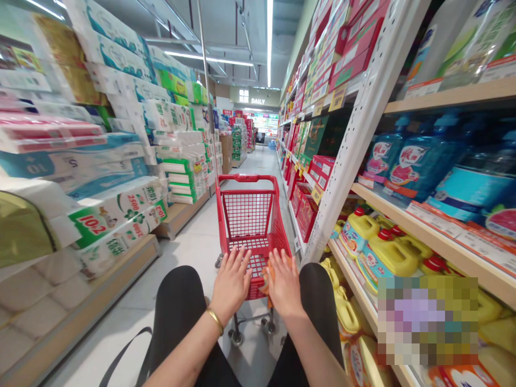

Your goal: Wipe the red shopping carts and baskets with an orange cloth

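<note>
A red shopping cart [246, 215] with a mesh basket stands directly in front of me, between my knees. My left hand [231, 279] lies palm down over the left part of its near edge, fingers stretched out and a little spread. Over the right part of that edge, my right hand [284, 282] is also palm down, with its fingers extended. An orange thing [265, 285] shows beside and under the right hand, mostly hidden, so I cannot tell its kind. Whether the palms rest on the cart's rim or just above it cannot be made out. A gold bangle [215, 321] circles my left wrist.
Stacked packs of toilet paper [116, 220] line the left side on low wooden platforms. At right, a shelf [439, 209] holds blue pump bottles [419, 158] and yellow detergent jugs [387, 258]. A white shelf post [355, 123] rises close to the cart. The aisle floor [258, 161] runs ahead.
</note>
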{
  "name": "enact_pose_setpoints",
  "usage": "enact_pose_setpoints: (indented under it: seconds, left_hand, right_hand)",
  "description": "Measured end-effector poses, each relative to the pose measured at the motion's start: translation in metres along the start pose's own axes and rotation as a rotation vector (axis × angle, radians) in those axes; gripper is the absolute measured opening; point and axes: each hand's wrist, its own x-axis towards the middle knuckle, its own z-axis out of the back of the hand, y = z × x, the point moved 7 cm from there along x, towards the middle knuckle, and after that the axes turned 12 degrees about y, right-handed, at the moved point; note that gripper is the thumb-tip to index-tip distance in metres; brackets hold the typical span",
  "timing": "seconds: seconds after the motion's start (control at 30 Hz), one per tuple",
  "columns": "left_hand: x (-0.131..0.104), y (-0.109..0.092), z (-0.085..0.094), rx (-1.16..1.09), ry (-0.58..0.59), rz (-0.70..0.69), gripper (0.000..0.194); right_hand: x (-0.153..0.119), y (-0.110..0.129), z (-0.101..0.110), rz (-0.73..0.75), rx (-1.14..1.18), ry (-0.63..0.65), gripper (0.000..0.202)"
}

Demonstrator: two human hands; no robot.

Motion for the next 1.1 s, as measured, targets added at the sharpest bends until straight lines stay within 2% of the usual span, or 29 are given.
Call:
enact_pose_setpoints:
  seconds: [0.07, 0.13, 0.2, 0.3, 0.37, 0.43, 0.53, 0.6, 0.67, 0.8, 0.87, 0.93, 1.03, 1.1]
  left_hand:
    - [0.000, 0.004, 0.000, 0.005, 0.009, 0.008, 0.055]
    - [-0.001, 0.008, 0.000, 0.006, 0.013, 0.007, 0.055]
    - [-0.002, 0.011, 0.000, 0.004, 0.013, -0.003, 0.055]
    - [-0.003, 0.009, 0.000, 0.000, 0.008, -0.009, 0.056]
    - [-0.002, 0.005, -0.001, -0.005, 0.003, -0.011, 0.057]
    - [-0.001, 0.002, -0.001, -0.009, 0.001, -0.014, 0.057]
    - [-0.001, 0.003, -0.002, 0.001, 0.014, -0.012, 0.054]
    - [-0.001, 0.006, -0.001, 0.009, 0.024, -0.011, 0.053]
    - [-0.001, 0.009, -0.001, 0.007, 0.025, -0.020, 0.054]
    - [-0.001, 0.006, -0.001, -0.014, 0.019, -0.040, 0.056]
    - [0.001, 0.002, -0.002, -0.024, 0.019, -0.033, 0.056]
    - [0.002, -0.002, -0.002, -0.024, 0.022, -0.030, 0.055]
    - [0.002, -0.001, -0.002, -0.009, 0.034, -0.035, 0.054]
    - [0.001, 0.002, -0.002, -0.002, 0.042, -0.037, 0.054]
  right_hand:
    - [0.000, 0.027, -0.008, 0.099, 0.013, 0.050, 0.051]
    - [0.000, 0.032, -0.008, 0.137, 0.021, 0.066, 0.051]
    - [0.001, 0.012, -0.002, 0.073, 0.016, 0.041, 0.050]
    - [0.003, -0.030, 0.011, -0.123, -0.007, -0.023, 0.051]
    - [0.006, -0.034, 0.014, -0.169, -0.019, -0.034, 0.052]
    - [0.008, -0.013, 0.008, -0.113, -0.013, -0.003, 0.051]
    - [0.009, 0.034, -0.007, 0.040, 0.025, 0.064, 0.050]
    - [0.008, 0.047, -0.010, 0.107, 0.038, 0.079, 0.049]
    - [0.007, 0.033, -0.006, 0.096, 0.031, 0.063, 0.050]
    - [0.007, -0.034, 0.011, -0.127, -0.003, -0.031, 0.053]
    - [0.006, -0.044, 0.013, -0.178, -0.012, -0.053, 0.054]
    - [0.006, -0.026, 0.006, -0.132, -0.011, -0.034, 0.053]
    - [0.003, 0.025, -0.008, 0.030, 0.018, 0.023, 0.051]
    - [0.000, 0.045, -0.012, 0.120, 0.041, 0.052, 0.050]
